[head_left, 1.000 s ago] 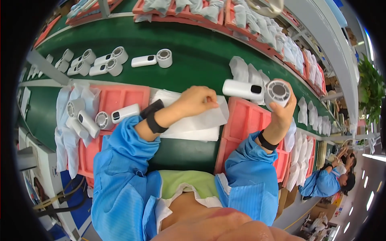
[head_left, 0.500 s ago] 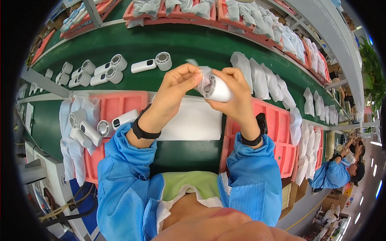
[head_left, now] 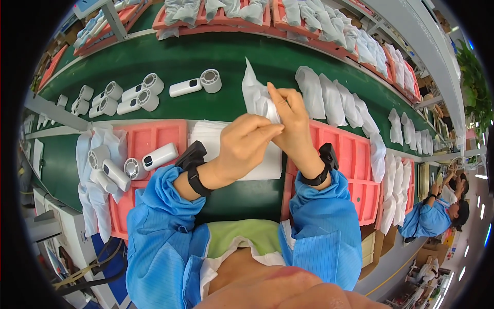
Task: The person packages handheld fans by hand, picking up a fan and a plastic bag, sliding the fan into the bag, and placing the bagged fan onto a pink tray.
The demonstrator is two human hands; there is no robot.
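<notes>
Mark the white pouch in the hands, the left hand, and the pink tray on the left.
white pouch (head_left: 253, 92), head view, on its upper part above the fingers.
left hand (head_left: 246, 141), head view, on the back of the hand.
pink tray (head_left: 154, 136), head view, on a bare patch near its top.

White pouch (head_left: 256, 98) held above belt (others right) (head_left: 329, 98)

Factory packing line, shown by a long green conveyor belt (head_left: 206, 56) across the upper frame, pink trays (head_left: 149, 141) of white handheld fans (head_left: 159, 156), bagged units (head_left: 329, 98) lined up, blue-smocked co-worker (head_left: 429, 219) at right.
</notes>
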